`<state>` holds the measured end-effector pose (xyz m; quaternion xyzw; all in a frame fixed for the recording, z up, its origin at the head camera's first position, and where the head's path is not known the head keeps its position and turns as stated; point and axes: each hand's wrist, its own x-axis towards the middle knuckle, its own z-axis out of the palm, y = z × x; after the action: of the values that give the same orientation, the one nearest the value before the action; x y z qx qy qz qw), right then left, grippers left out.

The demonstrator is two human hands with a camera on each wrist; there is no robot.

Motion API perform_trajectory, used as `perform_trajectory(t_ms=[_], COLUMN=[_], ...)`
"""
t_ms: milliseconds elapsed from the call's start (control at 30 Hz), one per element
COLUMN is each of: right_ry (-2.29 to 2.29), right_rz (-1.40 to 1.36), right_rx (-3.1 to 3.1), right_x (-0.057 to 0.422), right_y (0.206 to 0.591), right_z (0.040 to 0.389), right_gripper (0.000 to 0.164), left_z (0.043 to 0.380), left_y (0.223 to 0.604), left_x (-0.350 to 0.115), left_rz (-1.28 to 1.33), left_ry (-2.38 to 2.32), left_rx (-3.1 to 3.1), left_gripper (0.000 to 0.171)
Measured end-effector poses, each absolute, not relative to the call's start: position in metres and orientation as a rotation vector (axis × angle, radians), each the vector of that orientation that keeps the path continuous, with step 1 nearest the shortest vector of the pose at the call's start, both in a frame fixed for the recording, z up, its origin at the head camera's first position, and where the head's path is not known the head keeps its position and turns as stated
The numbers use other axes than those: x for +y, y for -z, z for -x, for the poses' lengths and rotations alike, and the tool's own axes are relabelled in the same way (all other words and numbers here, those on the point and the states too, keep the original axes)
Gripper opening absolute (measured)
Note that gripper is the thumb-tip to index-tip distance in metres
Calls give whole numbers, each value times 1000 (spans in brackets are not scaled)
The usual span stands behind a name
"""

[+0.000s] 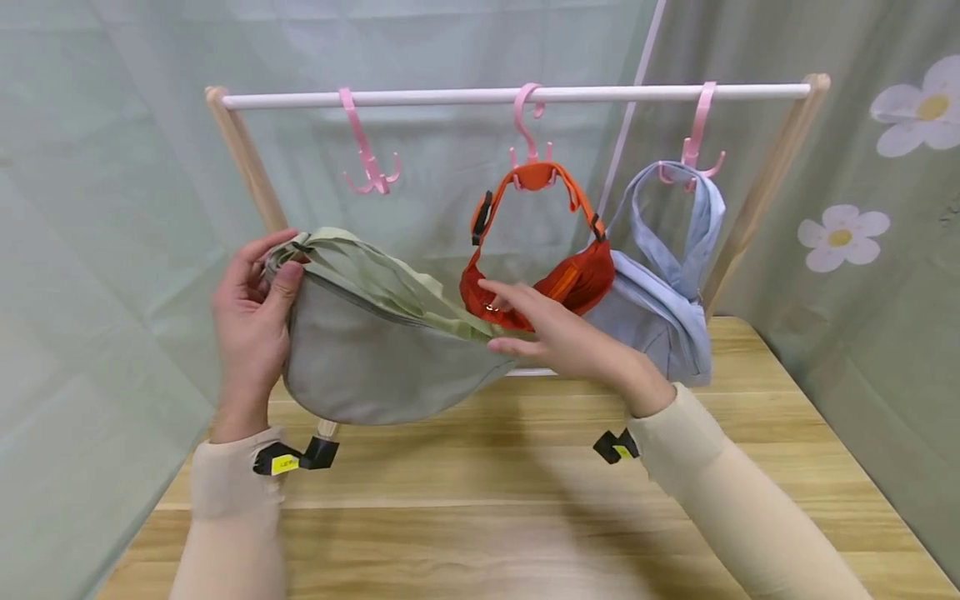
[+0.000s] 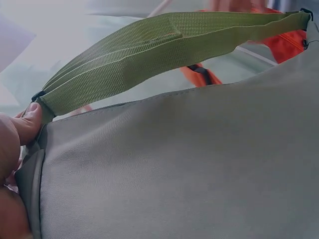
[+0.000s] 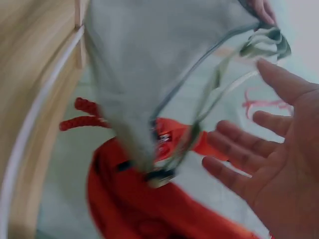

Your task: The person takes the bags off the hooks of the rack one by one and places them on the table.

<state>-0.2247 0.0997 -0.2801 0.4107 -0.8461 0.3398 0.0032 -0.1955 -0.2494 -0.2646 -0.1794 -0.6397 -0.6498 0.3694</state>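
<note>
In your head view, the grey shoulder bag (image 1: pixel 390 367) covers part of the wooden surface (image 1: pixel 450 525), and its right end, together with your right hand (image 1: pixel 566 337), hides the lower part of the red waist bag (image 1: pixel 588 279). The light-blue bag (image 1: pixel 660 329) is partly masked by that same hand and by the red one. Your left hand (image 1: pixel 251 312) pinches the grey bag's upper left corner, thumb in front; most of its other fingers are concealed behind the fabric, so their exact placement cannot be read. The left wrist view cuts this hand off at the left edge and the bag at the bottom and right, while the green strap (image 2: pixel 114 64) shows as an arch over the bag's top edge. The right wrist view is blurred around the bag's narrow tip, where a dark fitting (image 3: pixel 160 175) is hard to make out. Your right hand is spread, fingers apart, just beside that tip and the strap; whether any fingertip makes contact cannot be settled. The grey bag is held up between your hands, its full body near the left and its tapered end near the right, in front of the white rail (image 1: pixel 450 97).
</note>
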Motion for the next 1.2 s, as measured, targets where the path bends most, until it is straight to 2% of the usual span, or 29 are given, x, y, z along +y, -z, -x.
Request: perform_trajectory(t_ms=[100, 233, 633, 1200], right_ry=[-1077, -1161, -1884, -2113], right_rz=[-1235, -1151, -942, -921], right_rx=[-2660, -2587, -2200, -1925], right_x=[110, 113, 96, 79], right_y=[294, 311, 337, 349], right_z=[220, 220, 214, 190], right_gripper=[78, 68, 41, 48], left_z=[193, 189, 188, 186], left_y=[261, 259, 271, 308], left_x=[-253, -258, -278, -314], left_rz=[441, 416, 329, 271], left_ry=[1724, 1755, 1905, 1834], left_rx=[-1578, -1513, -1331, -1465], left_gripper=[33, 33, 36, 39])
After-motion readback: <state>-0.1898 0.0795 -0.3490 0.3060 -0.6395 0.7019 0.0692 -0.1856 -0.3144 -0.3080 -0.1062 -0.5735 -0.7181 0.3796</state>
